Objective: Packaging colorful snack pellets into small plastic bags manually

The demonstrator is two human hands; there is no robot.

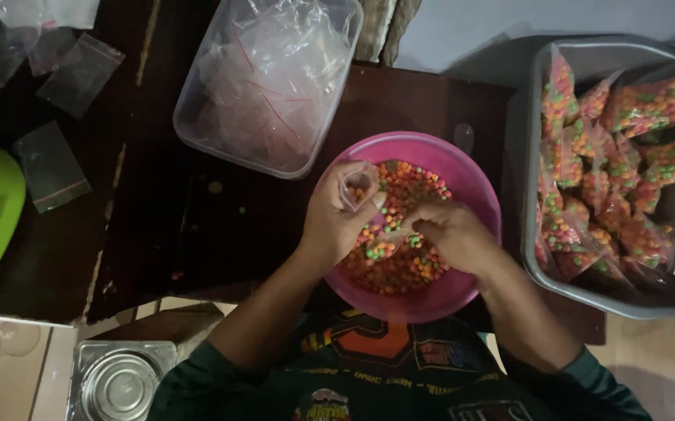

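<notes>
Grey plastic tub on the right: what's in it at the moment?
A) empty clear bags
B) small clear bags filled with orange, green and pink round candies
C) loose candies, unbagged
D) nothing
B: the grey plastic tub holds a pile of small filled clear bags of colourful candies; the empty bags lie in the clear plastic container, and the loose candies sit in the pink round bowl.

Small clear bag (pixel 358 187) held open over pink bowl (pixel 474 187); filled candy bags (pixel 610 171) in grey tub (pixel 536 265), right; empty bags (pixel 263 78) in clear tub (pixel 189 125), top; loose bags (pixel 51 165) left.
</notes>
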